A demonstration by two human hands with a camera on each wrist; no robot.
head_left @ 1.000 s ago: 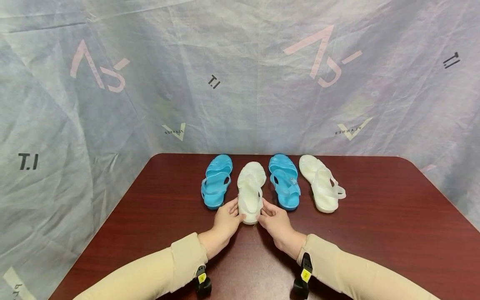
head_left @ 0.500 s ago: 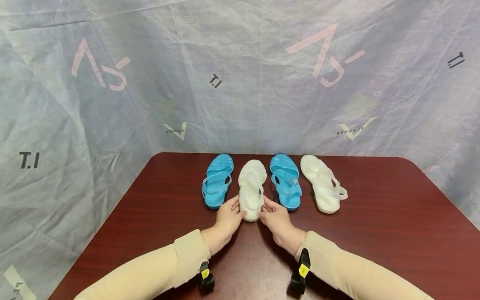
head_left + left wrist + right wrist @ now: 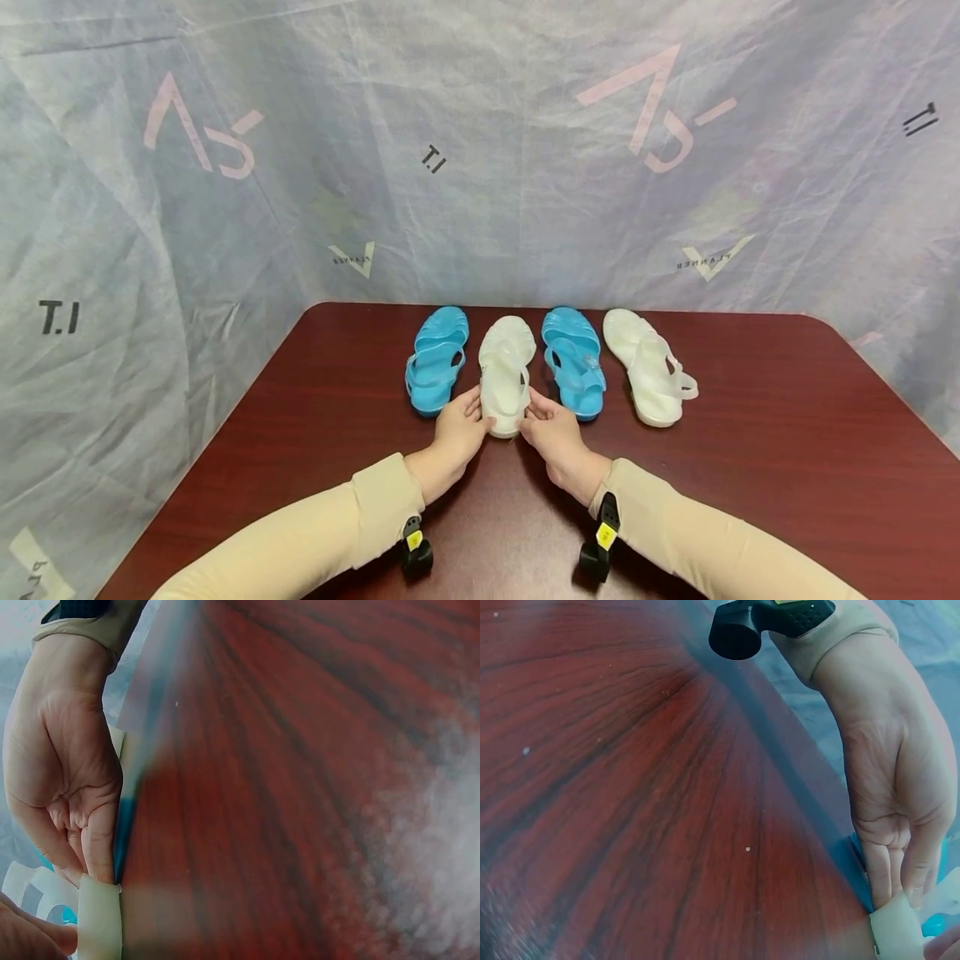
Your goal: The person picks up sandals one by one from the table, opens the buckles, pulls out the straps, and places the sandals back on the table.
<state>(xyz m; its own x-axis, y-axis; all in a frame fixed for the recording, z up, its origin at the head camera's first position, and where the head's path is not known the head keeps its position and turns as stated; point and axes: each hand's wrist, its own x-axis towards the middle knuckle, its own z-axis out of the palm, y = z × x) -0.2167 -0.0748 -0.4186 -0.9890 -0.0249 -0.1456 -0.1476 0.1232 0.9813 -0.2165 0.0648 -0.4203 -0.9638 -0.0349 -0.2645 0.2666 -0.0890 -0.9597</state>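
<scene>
A white jelly sandal lies between two blue ones, its toe toward the back of the table. My left hand grips its heel from the left, thumb at the back edge and fingers along the side. From the right, my right hand grips the same heel in a matching way. In the left wrist view the pale heel sits at the left hand's fingertips. The right wrist view shows the heel at the right hand's fingertips.
A blue sandal lies left of the held one, and another blue sandal lies right of it. Farther right is a second white sandal, angled. All are on a dark red wooden table before a grey cloth backdrop.
Both hands have pushed the white sandal slightly toward the back, level with the neighbouring sandals. The grip looks the same; the whole view has shifted a little.
</scene>
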